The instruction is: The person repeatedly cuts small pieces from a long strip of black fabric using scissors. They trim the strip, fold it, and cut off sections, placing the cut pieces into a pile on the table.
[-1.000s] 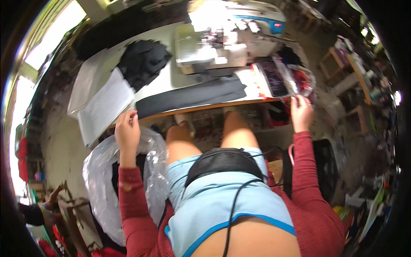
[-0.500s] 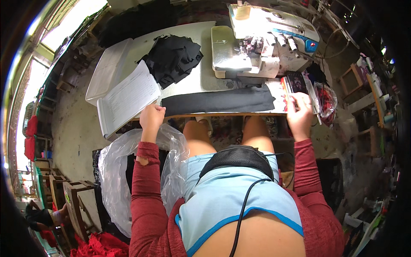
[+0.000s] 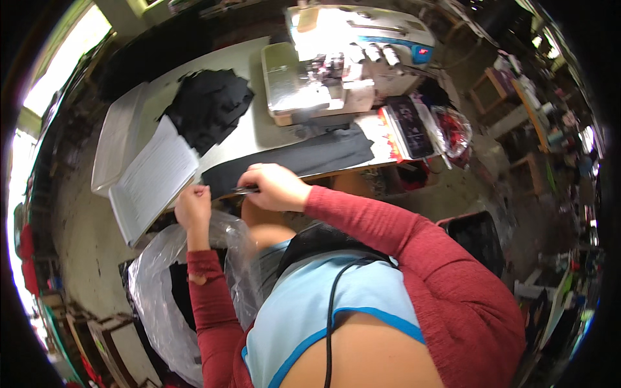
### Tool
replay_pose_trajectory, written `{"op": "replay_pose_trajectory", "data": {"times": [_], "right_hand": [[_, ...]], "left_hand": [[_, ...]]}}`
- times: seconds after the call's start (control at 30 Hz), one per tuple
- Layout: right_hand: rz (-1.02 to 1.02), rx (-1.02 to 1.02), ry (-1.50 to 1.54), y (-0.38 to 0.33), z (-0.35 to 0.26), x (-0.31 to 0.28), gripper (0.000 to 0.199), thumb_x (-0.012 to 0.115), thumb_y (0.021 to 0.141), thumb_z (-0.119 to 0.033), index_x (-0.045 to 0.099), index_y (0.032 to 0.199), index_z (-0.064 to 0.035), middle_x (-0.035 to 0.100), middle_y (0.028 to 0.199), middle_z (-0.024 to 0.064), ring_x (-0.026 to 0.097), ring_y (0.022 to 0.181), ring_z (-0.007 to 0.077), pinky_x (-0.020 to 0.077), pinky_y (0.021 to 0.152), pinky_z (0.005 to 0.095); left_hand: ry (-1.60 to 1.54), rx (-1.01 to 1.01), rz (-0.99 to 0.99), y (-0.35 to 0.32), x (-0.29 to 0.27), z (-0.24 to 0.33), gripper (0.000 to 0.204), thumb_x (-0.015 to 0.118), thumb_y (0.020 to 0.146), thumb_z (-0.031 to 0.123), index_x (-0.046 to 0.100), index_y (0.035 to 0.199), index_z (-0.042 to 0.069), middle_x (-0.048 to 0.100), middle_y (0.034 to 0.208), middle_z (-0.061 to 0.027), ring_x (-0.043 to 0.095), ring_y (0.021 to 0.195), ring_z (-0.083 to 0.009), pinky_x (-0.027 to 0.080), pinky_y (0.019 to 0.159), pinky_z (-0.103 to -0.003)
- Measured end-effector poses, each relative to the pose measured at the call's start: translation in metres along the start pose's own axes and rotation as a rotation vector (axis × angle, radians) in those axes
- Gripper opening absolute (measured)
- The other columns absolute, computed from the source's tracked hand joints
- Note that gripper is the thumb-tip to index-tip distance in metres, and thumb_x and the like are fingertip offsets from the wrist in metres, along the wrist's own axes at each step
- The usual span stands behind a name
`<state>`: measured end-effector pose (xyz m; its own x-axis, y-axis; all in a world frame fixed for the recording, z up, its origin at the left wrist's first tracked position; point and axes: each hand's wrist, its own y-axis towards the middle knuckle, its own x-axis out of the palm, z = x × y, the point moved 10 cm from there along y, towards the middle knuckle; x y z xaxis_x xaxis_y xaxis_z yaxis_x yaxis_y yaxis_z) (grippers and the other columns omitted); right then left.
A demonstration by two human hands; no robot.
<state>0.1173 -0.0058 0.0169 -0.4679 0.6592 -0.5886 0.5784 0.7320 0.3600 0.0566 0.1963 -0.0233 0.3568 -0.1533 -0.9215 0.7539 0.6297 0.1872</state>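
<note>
A long black fabric strip (image 3: 291, 155) lies along the table's front edge. At its left end my left hand (image 3: 193, 208) is closed, fingertips pinched at the strip's corner. My right hand (image 3: 275, 186) reaches across in front of the strip, its fingers wrapped round a small dark tool (image 3: 246, 190) with a metal glint. That tool's narrow end points toward my left hand; blur hides its exact kind. Beside my left hand leans an open notebook (image 3: 154, 171) with written pages. Behind the strip is a pile of black fabric pieces (image 3: 210, 107).
A sewing machine (image 3: 362, 64) stands at the back of the white table (image 3: 255, 139). A phone (image 3: 409, 129) and a clear bag with red contents (image 3: 451, 129) are at the right end. A translucent bin (image 3: 116, 142) sits far left; a large clear plastic bag (image 3: 155, 291) hangs open below.
My right hand has swung left from beside the phone to the strip's left end and now carries the small dark tool. The view has shifted; my left hand stays at the strip's corner.
</note>
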Motion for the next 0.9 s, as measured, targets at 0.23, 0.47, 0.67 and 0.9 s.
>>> {"op": "replay_pose_trajectory", "data": {"times": [0.23,0.47,0.67,0.9], "right_hand": [[-0.079,0.423,0.388,0.016,0.043,0.030,0.020,0.061,0.082,-0.016,0.067,0.093,-0.0004,0.066,0.076,0.0153,0.065,0.073,0.0185,0.0503,0.069,0.0325],[-0.021,0.699,0.896,-0.018,0.062,0.023,0.017,0.061,0.085,-0.016,0.066,0.094,-0.0030,0.065,0.079,0.0024,0.050,0.058,0.0052,0.0401,0.050,0.0213],[-0.031,0.667,0.893,-0.021,0.068,0.018,0.023,0.067,0.083,-0.027,0.066,0.087,-0.0049,0.058,0.070,-0.0013,0.045,0.053,0.0039,0.0352,0.046,0.0210],[0.109,0.582,0.583,-0.029,0.081,-0.029,0.023,0.065,0.084,-0.023,0.065,0.092,-0.0021,0.064,0.079,0.0024,0.056,0.061,0.0070,0.0441,0.052,0.0215]], "left_hand": [[-0.374,0.163,0.017,-0.026,-0.030,0.064,0.013,0.070,0.076,0.018,0.069,0.077,0.006,0.064,0.068,-0.0068,0.061,0.060,-0.0175,0.047,0.058,-0.031],[-0.718,0.192,-0.099,-0.046,-0.012,0.099,0.011,0.064,0.084,0.009,0.066,0.084,-0.002,0.066,0.073,-0.0040,0.059,0.064,-0.0074,0.047,0.060,-0.023],[-0.681,0.348,-0.091,-0.052,-0.014,0.118,0.011,0.058,0.087,0.007,0.065,0.088,-0.002,0.064,0.081,-0.0093,0.061,0.070,-0.0155,0.048,0.065,-0.027],[-1.034,0.159,-0.456,-0.057,0.027,0.115,0.019,0.052,0.094,0.012,0.064,0.099,-0.002,0.065,0.090,-0.0031,0.060,0.082,-0.0100,0.048,0.073,-0.023]]}}
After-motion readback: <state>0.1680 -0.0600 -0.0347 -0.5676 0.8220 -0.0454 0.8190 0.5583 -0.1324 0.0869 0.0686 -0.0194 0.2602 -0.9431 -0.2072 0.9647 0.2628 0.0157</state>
